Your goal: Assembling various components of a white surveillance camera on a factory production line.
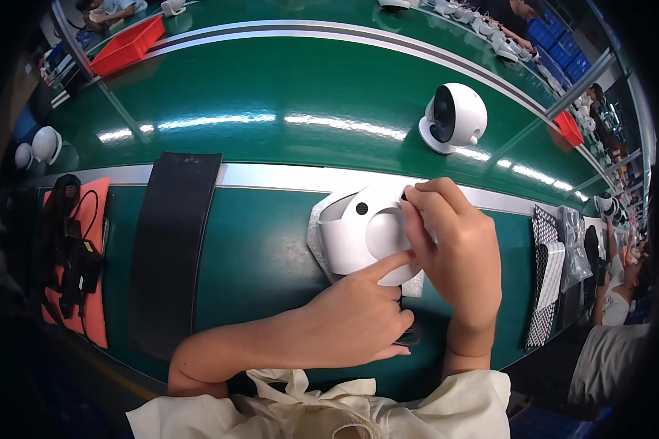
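Note:
A white rounded camera housing (344, 241) lies in front of me, with a round recess and a dark round grille (362, 208). It rests on a pale foam sheet (317, 238). From the right, my right hand (458, 245) reaches over it, thumb and index finger pinched at its upper edge. A small black piece (404, 196) shows at those fingertips; its kind is unclear. Across the lower side lies my left hand (359, 318), index finger stretched along the housing and other fingers curled against it; its thumb is hidden. Dark cable (410, 334) shows beside the curled fingers.
A finished-looking white camera (461, 117) stands on the green conveyor (271, 88). At left lie a long black mat (174, 256) and a red-orange pad (99, 249) with a black power adapter (88, 263). Patterned strips (548, 271) and plastic bags (575, 245) lie right. People work further off.

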The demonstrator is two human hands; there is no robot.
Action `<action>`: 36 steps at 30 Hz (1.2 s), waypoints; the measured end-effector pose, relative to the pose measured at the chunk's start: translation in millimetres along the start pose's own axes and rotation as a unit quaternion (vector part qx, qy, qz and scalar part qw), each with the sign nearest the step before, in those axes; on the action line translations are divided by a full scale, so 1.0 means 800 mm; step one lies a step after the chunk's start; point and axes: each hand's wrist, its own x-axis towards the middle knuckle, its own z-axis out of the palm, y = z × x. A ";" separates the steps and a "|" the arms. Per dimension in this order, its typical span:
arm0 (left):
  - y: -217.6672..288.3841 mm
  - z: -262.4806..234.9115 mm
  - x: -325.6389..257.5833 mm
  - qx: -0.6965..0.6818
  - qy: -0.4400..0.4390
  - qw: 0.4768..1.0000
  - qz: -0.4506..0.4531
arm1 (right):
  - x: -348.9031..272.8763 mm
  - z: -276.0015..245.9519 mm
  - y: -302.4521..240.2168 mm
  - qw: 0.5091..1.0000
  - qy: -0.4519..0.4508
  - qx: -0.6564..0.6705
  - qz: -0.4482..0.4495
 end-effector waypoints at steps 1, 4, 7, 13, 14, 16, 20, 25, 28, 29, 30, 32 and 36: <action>0.000 0.001 -0.001 -0.006 0.003 1.000 -0.002 | 0.000 0.002 -0.002 0.999 0.012 -0.026 -0.019; -0.003 0.000 -0.008 -0.015 0.006 1.000 0.004 | 0.000 0.001 -0.013 0.999 0.000 -0.049 -0.020; -0.006 0.003 -0.015 -0.006 0.006 1.000 0.004 | -0.005 0.007 -0.022 0.997 -0.006 -0.070 -0.021; -0.014 -0.016 -0.033 -0.026 -0.026 0.999 -0.003 | 0.006 0.010 -0.036 0.997 -0.063 -0.043 -0.017; -0.014 -0.022 -0.036 -0.051 -0.059 0.997 -0.022 | 0.009 0.010 -0.036 0.997 -0.061 -0.043 -0.017; -0.018 -0.020 -0.038 -0.134 0.027 0.990 -0.018 | 0.012 0.004 -0.025 0.992 -0.107 0.054 -0.025; -0.027 -0.043 -0.039 -0.320 0.202 0.916 -0.133 | 0.014 -0.036 0.017 0.904 -0.154 0.392 -0.075; -0.039 -0.051 -0.036 -0.429 0.313 0.829 -0.174 | -0.006 -0.048 -0.008 0.960 -0.152 0.221 -0.081; -0.042 -0.044 -0.032 -0.475 0.320 0.802 -0.171 | -0.002 -0.040 -0.023 0.983 -0.145 0.108 -0.044; -0.041 -0.044 -0.030 -0.477 0.345 0.792 -0.163 | 0.002 -0.036 -0.025 0.983 -0.171 0.065 -0.004; -0.043 -0.043 -0.033 -0.480 0.369 0.781 -0.155 | 0.005 -0.027 -0.026 0.989 -0.134 0.068 -0.002; -0.048 -0.047 -0.044 -0.425 0.336 0.826 -0.154 | 0.010 -0.009 -0.019 0.985 -0.124 0.120 -0.018; -0.055 -0.054 -0.055 -0.392 0.263 0.869 -0.150 | 0.012 -0.006 -0.013 0.978 -0.129 0.157 -0.054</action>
